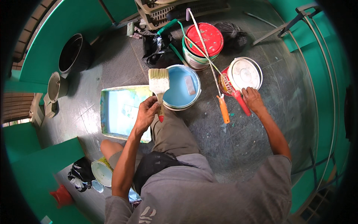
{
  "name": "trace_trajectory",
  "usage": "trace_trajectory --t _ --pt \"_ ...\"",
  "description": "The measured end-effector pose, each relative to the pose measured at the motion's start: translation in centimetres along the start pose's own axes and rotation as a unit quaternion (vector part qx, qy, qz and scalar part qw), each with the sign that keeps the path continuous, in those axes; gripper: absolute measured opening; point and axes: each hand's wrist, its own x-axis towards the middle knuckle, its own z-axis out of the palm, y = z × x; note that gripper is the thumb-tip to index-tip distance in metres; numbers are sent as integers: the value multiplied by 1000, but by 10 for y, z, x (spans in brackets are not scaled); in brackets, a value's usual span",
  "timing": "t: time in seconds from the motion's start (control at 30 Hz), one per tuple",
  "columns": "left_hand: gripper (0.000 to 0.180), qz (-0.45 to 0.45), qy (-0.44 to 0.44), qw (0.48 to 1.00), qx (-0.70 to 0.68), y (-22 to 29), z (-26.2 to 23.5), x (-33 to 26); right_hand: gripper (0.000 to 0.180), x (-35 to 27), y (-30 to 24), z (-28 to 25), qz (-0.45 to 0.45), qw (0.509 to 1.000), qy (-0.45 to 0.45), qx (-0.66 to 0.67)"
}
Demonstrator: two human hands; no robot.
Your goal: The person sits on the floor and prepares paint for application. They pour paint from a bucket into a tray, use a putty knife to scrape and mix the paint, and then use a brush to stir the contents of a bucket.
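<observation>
My left hand (146, 112) is closed around the handle of a wide paintbrush (159, 84), its pale bristles pointing up and away from me. Just beyond the brush stands a bucket of light blue paint (173, 87) with a small pale block (190, 85) in it. My right hand (253, 100) reaches to the near edge of a white lid (245, 74) on a red paint can (225, 83); its fingers are bent at the rim, and whether they grip it I cannot tell. Beside that hand lie a red roller handle (241, 103) and an orange roller handle (223, 110).
Left of the bucket lies a paint tray (105, 112) coated with light blue. Behind stand a red-lidded bucket (210, 37), with roller poles leaning across it, and black plastic bags (154, 48). A dark tub (76, 56) stands far left; metal bars (328, 67) line the right wall.
</observation>
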Motion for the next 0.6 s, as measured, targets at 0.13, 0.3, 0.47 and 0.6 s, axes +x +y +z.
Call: trace_trajectory --t 0.13,0.3,0.47,0.6 --pt "27 18 -1 997 71 8 12 31 18 3 4 4 -2 1000 12 28" --pt "30 31 -12 992 120 20 22 72 14 1 5 9 13 999 28 41" --pt "30 12 -13 995 103 26 31 113 13 1 4 7 27 998 37 44" --pt "33 10 -68 991 111 27 47 140 13 3 1 4 34 997 52 54"
